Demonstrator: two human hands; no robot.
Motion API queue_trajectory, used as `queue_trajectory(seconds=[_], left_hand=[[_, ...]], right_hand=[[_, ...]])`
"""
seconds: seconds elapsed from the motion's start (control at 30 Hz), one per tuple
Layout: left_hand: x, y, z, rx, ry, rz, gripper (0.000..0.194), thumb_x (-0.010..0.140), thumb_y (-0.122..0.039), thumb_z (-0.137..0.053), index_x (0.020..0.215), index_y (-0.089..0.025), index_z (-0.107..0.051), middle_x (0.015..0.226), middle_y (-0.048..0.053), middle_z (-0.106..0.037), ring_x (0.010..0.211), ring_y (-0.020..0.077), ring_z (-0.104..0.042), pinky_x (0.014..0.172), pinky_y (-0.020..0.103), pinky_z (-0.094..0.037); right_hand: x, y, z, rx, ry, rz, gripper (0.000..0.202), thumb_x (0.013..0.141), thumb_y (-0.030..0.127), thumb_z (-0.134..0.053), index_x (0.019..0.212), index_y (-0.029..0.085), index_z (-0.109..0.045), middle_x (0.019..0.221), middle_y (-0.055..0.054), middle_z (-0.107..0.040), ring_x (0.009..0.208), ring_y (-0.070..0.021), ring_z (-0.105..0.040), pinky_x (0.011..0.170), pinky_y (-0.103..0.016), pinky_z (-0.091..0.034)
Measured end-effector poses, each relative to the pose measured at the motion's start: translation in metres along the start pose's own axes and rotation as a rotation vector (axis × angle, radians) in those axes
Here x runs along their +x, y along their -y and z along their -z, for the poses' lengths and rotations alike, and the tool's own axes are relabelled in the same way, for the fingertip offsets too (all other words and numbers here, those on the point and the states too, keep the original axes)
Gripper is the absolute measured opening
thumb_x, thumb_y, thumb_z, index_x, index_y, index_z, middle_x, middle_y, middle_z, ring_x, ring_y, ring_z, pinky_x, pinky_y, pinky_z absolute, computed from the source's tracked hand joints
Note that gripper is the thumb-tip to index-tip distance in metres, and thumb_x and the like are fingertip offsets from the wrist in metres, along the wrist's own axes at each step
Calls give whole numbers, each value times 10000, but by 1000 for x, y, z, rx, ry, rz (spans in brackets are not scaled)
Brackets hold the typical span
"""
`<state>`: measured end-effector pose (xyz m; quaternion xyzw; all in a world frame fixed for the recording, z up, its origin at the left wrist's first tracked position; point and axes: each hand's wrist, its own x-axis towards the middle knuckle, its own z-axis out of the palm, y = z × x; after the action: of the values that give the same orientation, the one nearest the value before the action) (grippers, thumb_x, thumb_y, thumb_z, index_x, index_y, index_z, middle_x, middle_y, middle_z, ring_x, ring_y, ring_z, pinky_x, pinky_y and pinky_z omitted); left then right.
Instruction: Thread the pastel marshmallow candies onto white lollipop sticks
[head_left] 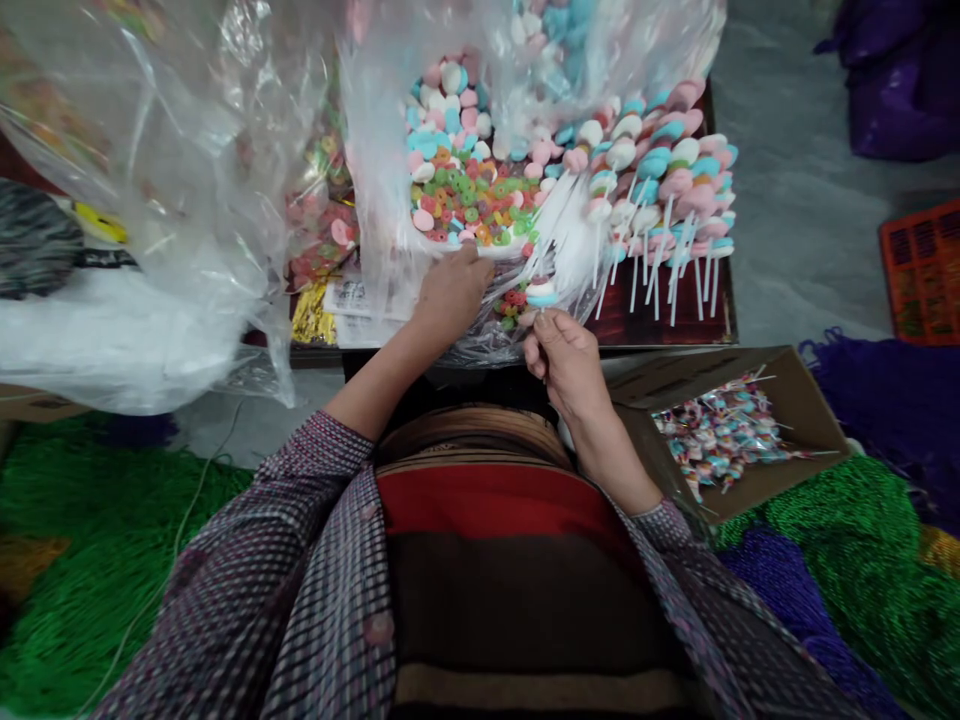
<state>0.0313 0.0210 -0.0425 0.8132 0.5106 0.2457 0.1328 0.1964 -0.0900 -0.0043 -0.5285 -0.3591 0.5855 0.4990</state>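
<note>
My right hand (568, 358) is closed, thumb against fingers, around a candy skewer (541, 293). White and blue pieces show at the skewer's top, and its stick is mostly covered by my fingers. To the left, my left hand (452, 292) bends down at the near edge of a pile of gummy rings (472, 197), which are green, orange and red. Its fingertips are partly hidden, so whether they pinch a piece cannot be told. Pink, white and blue marshmallows (450, 100) lie behind the rings. Loose white sticks (559, 225) are bundled between the pile and the finished skewers.
Many filled candy skewers (660, 190) are stacked on the table's right side. A cardboard box (806, 400) of wrapped skewers stands below right. Clear plastic bags (187, 130) cover the left. An orange crate (922, 275) and green stringy material (847, 530) are on the floor.
</note>
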Motion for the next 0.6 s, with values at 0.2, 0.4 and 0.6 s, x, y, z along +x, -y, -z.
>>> queue_trajectory(seconds=[0.2, 0.4, 0.6], left_hand=[[1, 0, 13, -441, -86, 126, 74, 942, -252, -648, 892, -230, -698, 820, 19, -723, 753, 160, -653, 730, 304, -526], [-9, -7, 22, -918, 11, 269, 261, 976, -511, -649, 967, -251, -652, 763, -9, -690, 640, 111, -643, 602, 258, -522], [-13, -16, 25, -941, 19, 269, 283, 988, -535, -628, 972, -252, -627, 789, -3, -691, 698, 113, -678, 620, 260, -543]], right_hand=[[-4, 2, -1, -77, 21, -13, 532, 834, 734, -685, 888, 206, -718, 492, 88, -510, 391, -49, -343, 398, -208, -231], [-6, 2, -4, -244, 93, 22, 551, 889, 745, -606, 885, 208, -729, 466, 82, -512, 383, -57, -360, 402, -207, -255], [-6, 2, -4, -315, 84, 51, 542, 920, 725, -578, 893, 210, -747, 467, 70, -506, 423, -71, -413, 422, -206, -272]])
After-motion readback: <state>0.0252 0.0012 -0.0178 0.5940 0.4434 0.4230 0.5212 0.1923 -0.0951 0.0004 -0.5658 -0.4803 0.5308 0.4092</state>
